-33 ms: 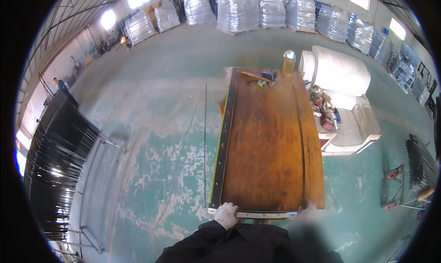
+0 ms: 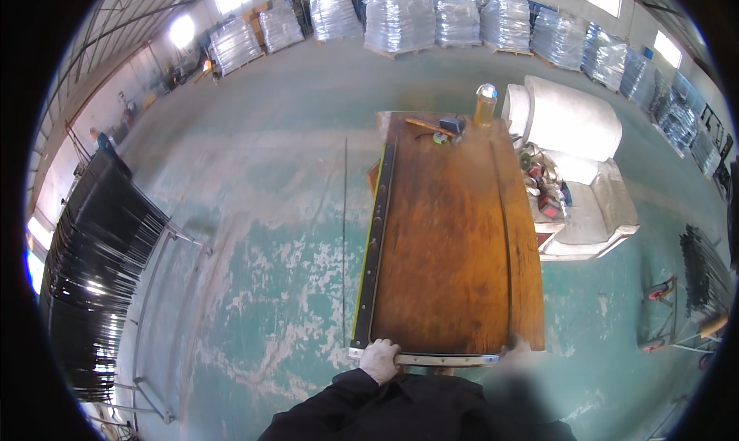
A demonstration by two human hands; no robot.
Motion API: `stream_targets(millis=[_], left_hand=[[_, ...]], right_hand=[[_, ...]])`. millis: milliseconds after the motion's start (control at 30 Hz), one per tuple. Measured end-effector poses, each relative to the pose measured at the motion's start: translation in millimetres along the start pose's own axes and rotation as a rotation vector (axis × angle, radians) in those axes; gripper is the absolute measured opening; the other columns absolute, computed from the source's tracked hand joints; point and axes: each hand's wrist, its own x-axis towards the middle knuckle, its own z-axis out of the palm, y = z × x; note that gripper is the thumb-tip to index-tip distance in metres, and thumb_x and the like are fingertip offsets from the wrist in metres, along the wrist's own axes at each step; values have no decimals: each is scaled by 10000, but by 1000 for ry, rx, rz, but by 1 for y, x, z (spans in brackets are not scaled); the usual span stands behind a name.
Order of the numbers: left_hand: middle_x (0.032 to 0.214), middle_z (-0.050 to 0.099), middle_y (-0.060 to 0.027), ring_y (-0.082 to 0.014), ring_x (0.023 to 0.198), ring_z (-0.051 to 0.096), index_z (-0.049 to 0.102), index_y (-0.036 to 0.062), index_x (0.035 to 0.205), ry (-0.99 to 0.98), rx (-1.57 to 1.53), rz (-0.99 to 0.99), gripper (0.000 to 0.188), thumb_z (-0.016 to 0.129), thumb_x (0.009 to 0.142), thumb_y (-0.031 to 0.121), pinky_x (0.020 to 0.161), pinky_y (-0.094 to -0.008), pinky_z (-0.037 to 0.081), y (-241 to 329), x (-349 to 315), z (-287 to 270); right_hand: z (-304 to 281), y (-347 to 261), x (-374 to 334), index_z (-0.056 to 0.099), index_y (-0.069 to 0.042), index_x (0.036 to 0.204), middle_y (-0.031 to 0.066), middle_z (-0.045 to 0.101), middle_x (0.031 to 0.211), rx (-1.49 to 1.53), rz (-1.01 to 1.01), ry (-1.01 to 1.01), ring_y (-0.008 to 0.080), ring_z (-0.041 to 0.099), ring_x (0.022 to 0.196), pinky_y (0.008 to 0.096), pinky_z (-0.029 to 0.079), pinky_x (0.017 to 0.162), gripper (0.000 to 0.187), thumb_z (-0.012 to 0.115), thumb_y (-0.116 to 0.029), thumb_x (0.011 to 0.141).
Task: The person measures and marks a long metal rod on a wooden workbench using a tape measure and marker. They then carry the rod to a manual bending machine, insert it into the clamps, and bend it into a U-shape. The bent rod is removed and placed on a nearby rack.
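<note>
My left hand [image 2: 379, 361], in a pale glove, is closed at the near left corner of a worn brown wooden table [image 2: 443, 233]. Its fingers curl over the left part of a pale metal strip [image 2: 450, 360] along the near edge. A long black bar [image 2: 375, 245] with spaced holes and a yellow-green outer edge runs along the table's left side, its near end by that hand. My right hand [image 2: 519, 355] is a blur at the strip's right end, beside the near end of a thin dark rod [image 2: 506, 245] lying lengthwise; its fingers cannot be made out.
A hammer [image 2: 429, 127], a tape measure [image 2: 440, 138] and a bottle of yellowish liquid [image 2: 484, 106] are at the table's far end. Right of it stands a pale armchair [image 2: 581, 198] beside power tools [image 2: 546, 202]. Racked black rods [image 2: 108, 248] and another person [image 2: 108, 147] are at left.
</note>
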Motion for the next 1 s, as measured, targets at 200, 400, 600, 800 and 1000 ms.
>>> stream_targets(millis=[200,400,600,800,1000], left_hand=[[1090,755,-160,-398,1114,743,826,108,1074,32,0,-5,276,868,858,277,947,-554,635,0,-5,3],[1067,753,-148,-395,1084,745,817,112,1042,70,-12,12,204,800,848,173,912,-548,632,2,-3,-2],[1071,753,-147,-393,1088,742,811,110,1037,88,-30,15,191,782,854,157,925,-553,623,1,-5,4],[1072,755,-143,-390,1088,741,813,117,1050,89,-30,5,192,747,872,148,919,-552,618,-1,-5,5],[1080,753,-132,-380,1099,740,816,127,1065,57,-12,-3,204,740,877,150,929,-543,615,-1,-5,4]], right_hand=[[13,7,8,784,-18,1380,280,774,1312,-23,-60,34,478,742,1266,545,586,1128,493,850,-23,891],[11,5,11,777,9,1381,286,776,1337,23,-7,-5,474,755,1287,523,600,1138,483,839,0,902],[23,17,17,771,31,1405,287,778,1374,94,2,17,463,754,1321,504,588,1183,496,787,16,909],[19,14,18,769,24,1401,286,770,1387,43,-6,7,464,736,1335,514,573,1195,515,798,-17,888],[15,8,13,774,22,1387,279,773,1372,24,6,34,463,738,1316,518,578,1179,507,812,-23,884]])
